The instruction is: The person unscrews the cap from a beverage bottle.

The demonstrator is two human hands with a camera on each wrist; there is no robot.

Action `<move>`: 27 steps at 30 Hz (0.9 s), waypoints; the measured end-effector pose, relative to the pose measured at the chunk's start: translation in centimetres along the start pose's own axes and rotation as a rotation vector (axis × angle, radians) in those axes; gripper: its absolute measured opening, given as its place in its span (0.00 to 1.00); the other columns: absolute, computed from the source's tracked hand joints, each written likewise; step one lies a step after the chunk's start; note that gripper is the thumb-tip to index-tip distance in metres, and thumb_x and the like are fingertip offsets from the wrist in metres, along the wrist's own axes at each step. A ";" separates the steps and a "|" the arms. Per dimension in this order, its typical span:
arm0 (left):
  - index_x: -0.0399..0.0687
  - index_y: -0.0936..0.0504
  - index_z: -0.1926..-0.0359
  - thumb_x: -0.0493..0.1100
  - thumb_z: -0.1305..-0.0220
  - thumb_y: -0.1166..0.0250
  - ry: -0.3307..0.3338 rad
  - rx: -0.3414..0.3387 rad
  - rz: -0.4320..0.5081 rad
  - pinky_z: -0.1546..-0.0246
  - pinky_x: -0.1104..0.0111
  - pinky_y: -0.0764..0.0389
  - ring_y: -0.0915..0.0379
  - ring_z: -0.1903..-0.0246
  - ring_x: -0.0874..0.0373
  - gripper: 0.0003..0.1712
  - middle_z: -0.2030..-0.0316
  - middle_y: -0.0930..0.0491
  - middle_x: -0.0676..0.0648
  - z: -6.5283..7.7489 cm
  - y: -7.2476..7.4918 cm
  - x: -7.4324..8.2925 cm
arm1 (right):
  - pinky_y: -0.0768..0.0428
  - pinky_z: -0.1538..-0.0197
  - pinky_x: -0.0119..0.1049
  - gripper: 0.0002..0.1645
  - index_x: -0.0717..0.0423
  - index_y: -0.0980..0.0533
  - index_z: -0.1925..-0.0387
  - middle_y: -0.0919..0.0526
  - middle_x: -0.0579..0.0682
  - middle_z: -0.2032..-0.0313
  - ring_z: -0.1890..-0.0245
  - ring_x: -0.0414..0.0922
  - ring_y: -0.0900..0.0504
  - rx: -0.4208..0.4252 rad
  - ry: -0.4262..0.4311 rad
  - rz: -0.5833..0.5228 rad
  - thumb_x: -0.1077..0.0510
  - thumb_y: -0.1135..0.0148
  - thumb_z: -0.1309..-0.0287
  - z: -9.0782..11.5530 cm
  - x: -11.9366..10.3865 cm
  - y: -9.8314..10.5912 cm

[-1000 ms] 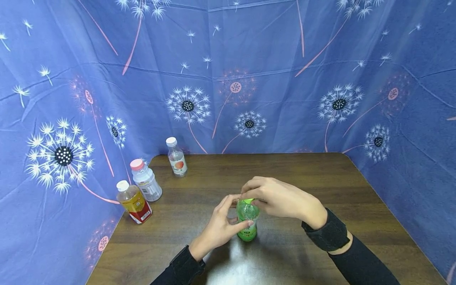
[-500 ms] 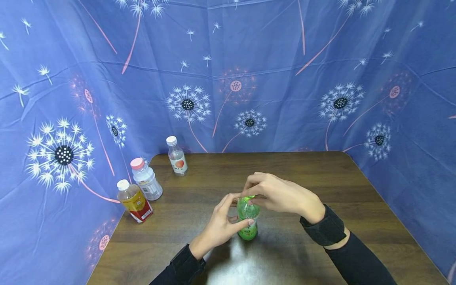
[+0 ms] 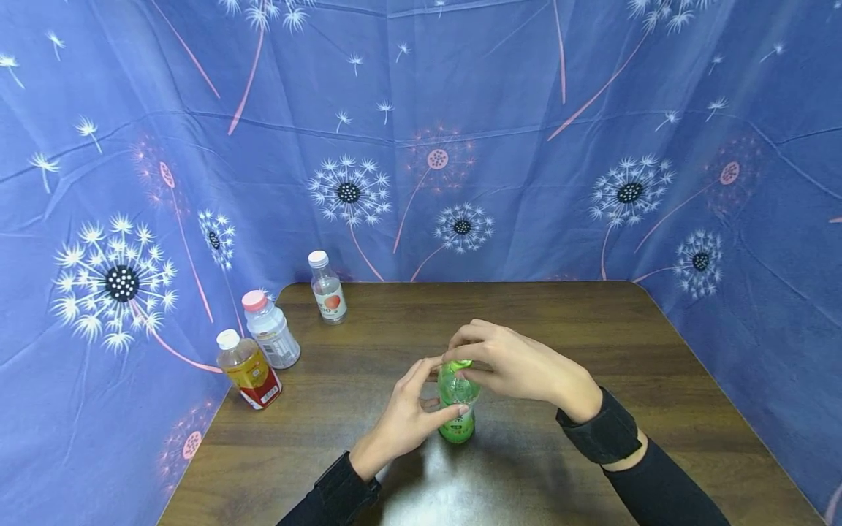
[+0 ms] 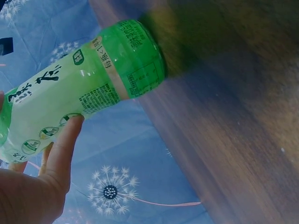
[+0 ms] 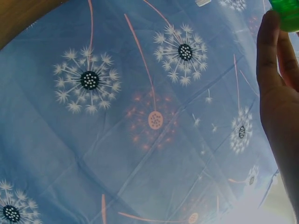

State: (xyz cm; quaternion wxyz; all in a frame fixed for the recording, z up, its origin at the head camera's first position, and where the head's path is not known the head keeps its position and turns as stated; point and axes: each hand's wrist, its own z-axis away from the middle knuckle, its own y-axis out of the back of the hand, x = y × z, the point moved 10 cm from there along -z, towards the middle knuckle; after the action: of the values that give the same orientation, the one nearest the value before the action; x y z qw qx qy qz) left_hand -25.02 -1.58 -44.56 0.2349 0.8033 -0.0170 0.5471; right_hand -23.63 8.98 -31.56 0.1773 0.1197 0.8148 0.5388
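A green plastic bottle (image 3: 457,431) stands upright on the wooden table, in front of me. My left hand (image 3: 403,418) holds it around the side, thumb in front and the other fingers behind. In the left wrist view, the bottle's pale green printed label (image 4: 60,91) is large, with the left hand (image 4: 51,186) along one side of it. From above, my right hand (image 3: 516,363) pinches the bright green cap (image 3: 460,364), partly hidden by the fingers. Only part of the right hand (image 5: 279,81) shows in the right wrist view, by a bit of green at the corner.
Toward the left edge of the table (image 3: 368,351) stand an amber bottle with a red and yellow label (image 3: 253,372) and a pale bottle with a pink cap (image 3: 272,334). Farther back is a clear white-capped bottle (image 3: 328,292). A blue dandelion-print cloth (image 3: 526,168) hangs around the table.
My right hand has risen very slightly and shifted a little at the cap. The left hand and the green bottle have stayed in place.
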 end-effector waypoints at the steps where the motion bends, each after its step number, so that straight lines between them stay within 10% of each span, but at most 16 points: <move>1: 0.74 0.32 0.28 0.54 0.38 0.22 -0.002 0.006 -0.004 0.51 0.65 0.12 0.26 0.37 0.47 0.41 0.38 0.27 0.55 0.0 0.0 0.0 | 0.16 0.46 0.37 0.21 0.48 0.17 0.40 0.18 0.43 0.47 0.46 0.39 0.20 0.002 -0.020 -0.006 0.54 0.28 0.33 0.1 0.2 0.0; 10: 0.71 0.33 0.26 0.52 0.39 0.21 -0.027 0.101 -0.061 0.52 0.64 0.11 0.24 0.40 0.51 0.44 0.39 0.25 0.54 0.1 2.6 1.0 | 0.20 0.33 0.50 0.44 0.37 0.35 0.22 0.30 0.42 0.26 0.27 0.45 0.29 0.053 -0.197 -0.080 0.32 0.33 0.35 2.1 2.0 0.2; 27: 0.60 0.32 0.25 0.49 0.40 0.20 0.059 0.395 -0.129 0.50 0.51 0.11 0.22 0.40 0.43 0.45 0.41 0.21 0.44 -1.1 12.2 -2.2 | 0.24 0.31 0.56 0.43 0.36 0.35 0.22 0.32 0.45 0.24 0.25 0.49 0.32 0.036 -0.447 -0.049 0.29 0.37 0.33 7.8 6.9 -1.2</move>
State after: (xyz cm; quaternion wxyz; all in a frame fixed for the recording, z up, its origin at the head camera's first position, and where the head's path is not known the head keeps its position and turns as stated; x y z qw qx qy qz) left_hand -30.35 -12.46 -41.79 0.1080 0.8166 0.1491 0.5471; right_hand -26.66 17.73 -36.57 0.3643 0.2194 0.7676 0.4796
